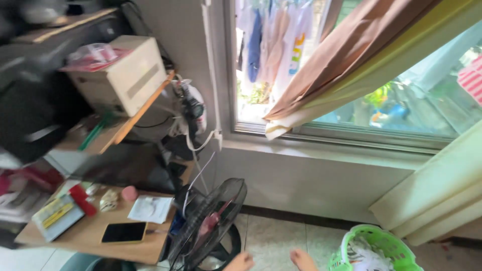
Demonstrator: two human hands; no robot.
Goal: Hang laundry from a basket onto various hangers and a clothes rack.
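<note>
Only the tips of the left hand [240, 262] and right hand [303, 260] show, empty as far as visible, between the floor fan [207, 224] and the green laundry basket [374, 249], which holds crumpled white cloth; nothing lifted yet.

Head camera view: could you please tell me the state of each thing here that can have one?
Curtain: drawn aside, hanging slanted across the window.
Fan: tilted; cannot tell if spinning.
Phone: flat on the desk, screen dark.
Green basket: upright, holding white items.
Left hand: bare, empty.
Right hand: bare, empty.
</note>
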